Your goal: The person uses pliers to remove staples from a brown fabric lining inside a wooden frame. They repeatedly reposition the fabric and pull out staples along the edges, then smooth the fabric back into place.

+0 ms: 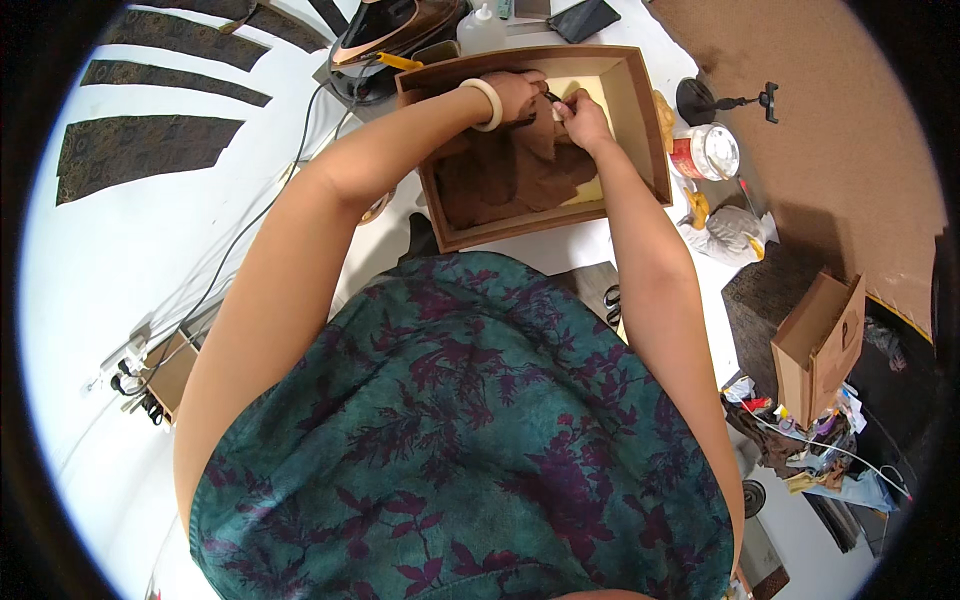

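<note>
Both hands were down inside a shallow brown box [634,108], working close together over a piece of brown cloth [510,170] that lay crumpled across the box floor.

The left hand [515,92], with a pale bangle [487,103] on its wrist, was curled nearly closed. Its fingers were folded over a thin dark tool [548,96] and the upper edge of the cloth; how firmly it gripped either could not be told, as the fingertips were tucked out of sight.

The right hand [583,118] sat just beside the left one, almost touching it. Its fingers were bent and drawn together, pinching a raised fold of the cloth between thumb and fingertips. Just beyond the fingertips of both hands a patch of the pale yellow lining [590,92] of the box showed, and more of it lay bare below the right wrist.

Past the left hand, outside the box wall, stood an iron [385,30] and a small clear bottle [480,30]. To the outer side of the right hand, beyond the box, sat a round plastic tub [706,152]. Well away from the left hand, dark patterned fabric strips [140,150] lay on the white table [120,300].
</note>
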{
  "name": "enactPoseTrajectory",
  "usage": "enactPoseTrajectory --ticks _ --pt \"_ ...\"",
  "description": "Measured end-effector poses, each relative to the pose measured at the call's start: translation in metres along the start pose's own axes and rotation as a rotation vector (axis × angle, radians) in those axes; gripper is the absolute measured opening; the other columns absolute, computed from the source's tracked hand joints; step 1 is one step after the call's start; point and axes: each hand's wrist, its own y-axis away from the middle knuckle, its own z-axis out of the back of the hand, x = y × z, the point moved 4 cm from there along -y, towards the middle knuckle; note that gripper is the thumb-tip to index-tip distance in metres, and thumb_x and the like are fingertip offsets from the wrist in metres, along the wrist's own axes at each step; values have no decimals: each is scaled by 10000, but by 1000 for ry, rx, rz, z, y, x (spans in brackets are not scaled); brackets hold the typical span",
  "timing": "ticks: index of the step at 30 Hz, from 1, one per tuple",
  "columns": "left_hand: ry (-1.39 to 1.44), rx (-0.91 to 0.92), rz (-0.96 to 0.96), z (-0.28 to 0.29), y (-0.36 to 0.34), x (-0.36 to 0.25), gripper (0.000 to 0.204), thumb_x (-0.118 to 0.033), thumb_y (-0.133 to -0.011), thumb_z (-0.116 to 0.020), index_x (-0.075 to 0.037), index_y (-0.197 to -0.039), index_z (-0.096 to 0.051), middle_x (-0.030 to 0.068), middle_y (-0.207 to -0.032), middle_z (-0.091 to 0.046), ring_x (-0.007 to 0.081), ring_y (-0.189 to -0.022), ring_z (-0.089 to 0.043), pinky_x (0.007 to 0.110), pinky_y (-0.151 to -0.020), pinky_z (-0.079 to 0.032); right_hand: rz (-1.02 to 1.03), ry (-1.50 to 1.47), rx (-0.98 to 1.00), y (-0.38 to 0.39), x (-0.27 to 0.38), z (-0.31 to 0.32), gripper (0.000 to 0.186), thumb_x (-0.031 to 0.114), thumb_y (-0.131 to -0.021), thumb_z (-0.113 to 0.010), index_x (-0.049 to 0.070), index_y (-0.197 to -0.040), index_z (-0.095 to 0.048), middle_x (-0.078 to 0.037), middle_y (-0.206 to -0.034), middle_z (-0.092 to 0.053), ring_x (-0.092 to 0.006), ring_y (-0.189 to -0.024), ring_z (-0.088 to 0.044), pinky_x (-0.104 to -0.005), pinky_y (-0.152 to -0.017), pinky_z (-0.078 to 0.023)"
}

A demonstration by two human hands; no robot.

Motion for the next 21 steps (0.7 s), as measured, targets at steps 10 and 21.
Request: enactPoseTrajectory --ticks 10,21 --pt "-34 -54 -88 -18 -21 21 643 132 -799 -494 11 -1428 -443 113 -1579 -306 336 -1269 -522 388 -1074 -449 -88 135 -10 33 41 23 406 372 -924 -638 -14 -1040 -598 -266 -999 -686 -426 -989 -651 -485 -867 -515" --pt "-23 43 -25 -15 -26 24 618 124 -787 -493 27 -1397 -482 140 -1579 -311 335 -1333 -466 390 -1085 -453 -363 -15 68 18 40 -10 640 382 -941 -620 -117 -1278 -403 -295 -1159 -638 -403 -1113 -622 -434 -950 -501"
